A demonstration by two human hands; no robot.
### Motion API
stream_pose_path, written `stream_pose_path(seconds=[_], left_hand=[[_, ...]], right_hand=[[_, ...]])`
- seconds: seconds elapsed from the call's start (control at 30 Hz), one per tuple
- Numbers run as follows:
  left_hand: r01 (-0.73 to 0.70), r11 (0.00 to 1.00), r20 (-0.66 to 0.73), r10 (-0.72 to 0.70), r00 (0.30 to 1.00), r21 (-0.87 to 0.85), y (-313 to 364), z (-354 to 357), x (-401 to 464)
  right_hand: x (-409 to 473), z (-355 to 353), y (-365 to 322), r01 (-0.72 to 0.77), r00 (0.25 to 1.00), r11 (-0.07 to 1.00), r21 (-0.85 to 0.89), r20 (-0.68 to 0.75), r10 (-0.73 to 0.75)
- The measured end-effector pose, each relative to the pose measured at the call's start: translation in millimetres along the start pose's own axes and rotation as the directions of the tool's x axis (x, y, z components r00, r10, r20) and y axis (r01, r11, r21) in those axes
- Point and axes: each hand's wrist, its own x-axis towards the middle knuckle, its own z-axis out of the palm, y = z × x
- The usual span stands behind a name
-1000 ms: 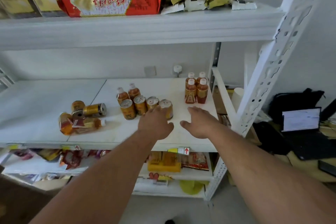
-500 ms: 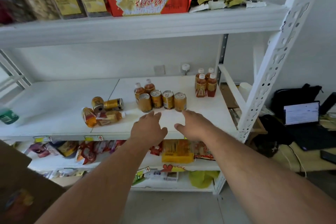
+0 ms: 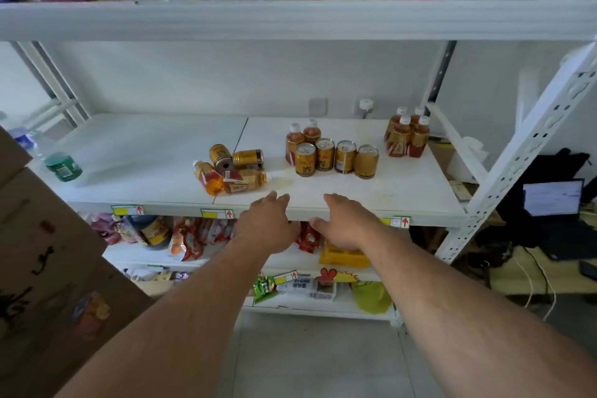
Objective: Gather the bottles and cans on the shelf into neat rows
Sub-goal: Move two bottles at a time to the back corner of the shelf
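On the white middle shelf (image 3: 403, 191) several gold cans (image 3: 336, 157) stand upright in a row, with two tea bottles (image 3: 303, 136) right behind them. A tight group of tea bottles (image 3: 407, 137) stands at the back right. To the left lies a jumble: two toppled gold cans (image 3: 235, 157) and two bottles on their sides (image 3: 229, 179). My left hand (image 3: 268, 224) and my right hand (image 3: 347, 224) hover at the shelf's front edge, palms down, fingers apart, holding nothing. Both are short of the cans.
A green-labelled plastic bottle (image 3: 59, 165) lies at the shelf's far left. Cardboard boxes (image 3: 48, 268) crowd the lower left. Snack packs fill the upper shelf (image 3: 290, 19) and the shelves below. A perforated white upright (image 3: 517, 165) stands on the right, a laptop (image 3: 552, 197) beyond it.
Both hands have drawn back from beside the can row to the shelf's front edge. The view has shifted left, bringing the cardboard boxes and the green-labelled bottle into sight.
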Motion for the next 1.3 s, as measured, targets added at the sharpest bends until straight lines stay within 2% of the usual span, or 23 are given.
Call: stream_pose_path(seconds=[0.3,0.6,0.77,0.97,1.2,1.3], left_hand=[[0.014,0.999,0.004,-0.014,1.0,-0.04,-26,-4,53],[0.035,0.991,-0.004,-0.036,0.999,-0.128,-30,-18,128],[0.043,0.99,0.045,-0.037,0.998,-0.138,-31,-19,166],[-0.006,0.992,0.019,0.009,1.0,-0.129,-31,-26,219],[-0.023,0.988,0.048,0.031,0.998,-0.152,-51,-23,285],[-0.028,0.976,0.062,0.042,0.997,-0.214,-57,-21,310]], right_hand=[[56,-5,-13,0.022,1.0,1.0,0.019,-0.017,-0.022],[128,-41,0,0.014,0.999,1.0,0.026,-0.04,-0.013],[161,-52,9,-0.014,0.998,0.998,0.062,-0.055,0.018],[207,-65,18,-0.079,0.993,0.991,0.105,-0.079,0.088],[253,-73,20,-0.183,0.978,0.982,0.047,-0.091,0.187],[269,-71,24,-0.215,0.97,0.973,0.084,-0.095,0.223]])
